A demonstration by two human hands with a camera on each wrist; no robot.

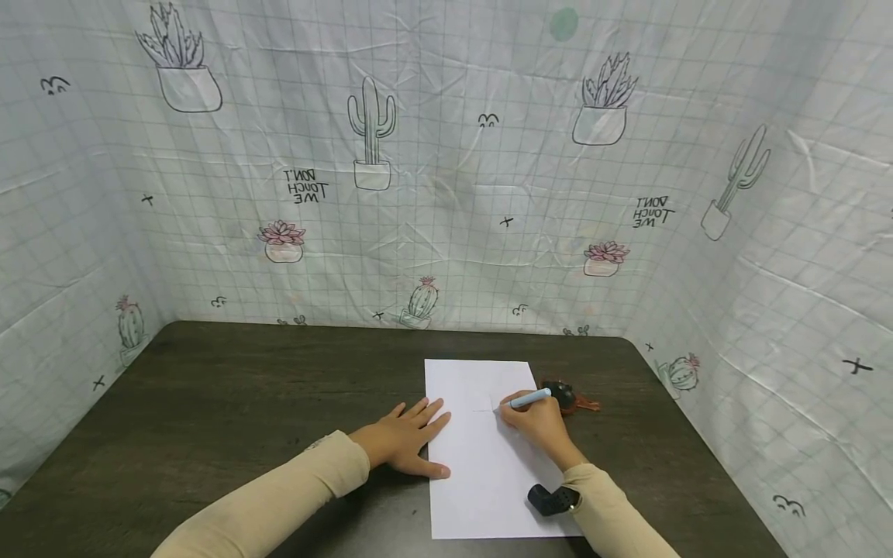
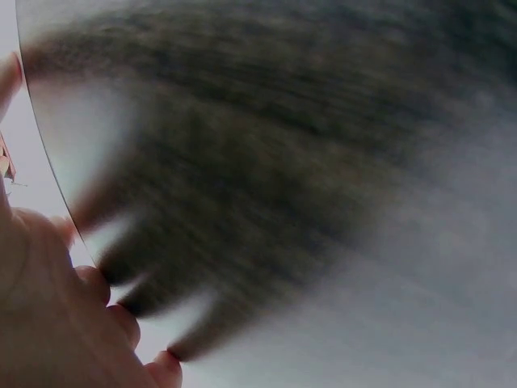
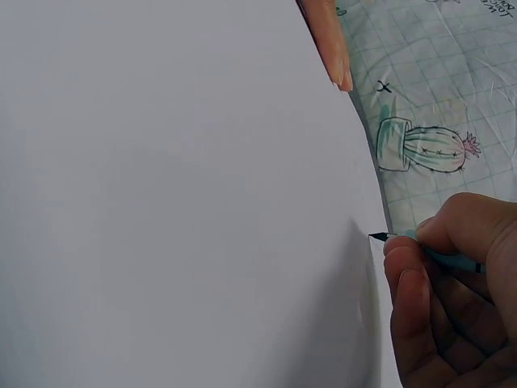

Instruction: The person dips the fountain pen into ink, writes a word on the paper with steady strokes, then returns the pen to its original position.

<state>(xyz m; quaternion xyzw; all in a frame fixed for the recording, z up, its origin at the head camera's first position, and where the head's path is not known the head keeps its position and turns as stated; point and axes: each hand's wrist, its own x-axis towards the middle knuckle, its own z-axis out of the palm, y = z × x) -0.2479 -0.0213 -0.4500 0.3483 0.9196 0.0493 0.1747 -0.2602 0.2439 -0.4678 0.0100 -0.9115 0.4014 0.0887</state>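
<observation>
A white sheet of paper (image 1: 481,496) lies on the dark table, with a short thin line on its upper half. My left hand (image 1: 408,438) rests flat at the sheet's left edge, fingers spread and fingertips on the paper. In the left wrist view its fingers (image 2: 93,284) show along the lower left. My right hand (image 1: 540,426) pinches a light blue pen (image 1: 530,398) between thumb and fingers. The dark pen tip is at the paper, at the right end of the line. The right wrist view shows the slim tip of the pen (image 3: 378,237) close to the sheet's surface.
Just beyond my right hand lies a dark rounded object with orange-brown parts (image 1: 568,395), partly hidden by the hand. A black strap-like piece (image 1: 553,500) sits at my right wrist. A white cloth (image 1: 446,232) printed with cacti surrounds the dark wooden table (image 1: 244,403).
</observation>
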